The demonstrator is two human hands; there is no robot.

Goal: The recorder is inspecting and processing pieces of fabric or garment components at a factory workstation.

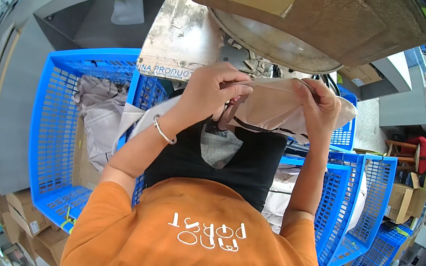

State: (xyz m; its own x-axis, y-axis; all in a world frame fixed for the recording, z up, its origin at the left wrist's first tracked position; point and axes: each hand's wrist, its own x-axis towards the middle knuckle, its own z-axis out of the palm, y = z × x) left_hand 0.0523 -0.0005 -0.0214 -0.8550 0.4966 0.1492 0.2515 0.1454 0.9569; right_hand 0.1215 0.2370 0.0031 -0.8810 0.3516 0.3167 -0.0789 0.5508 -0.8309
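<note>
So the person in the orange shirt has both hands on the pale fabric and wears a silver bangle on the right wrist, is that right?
Not quite: the head view shows the silver bangle on the left wrist. Both hands are on the pale fabric.

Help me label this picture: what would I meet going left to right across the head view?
Large blue plastic crate → silver metal bangle → left hand → right hand, both holding pale beige fabric → red and black fabric item.
</note>
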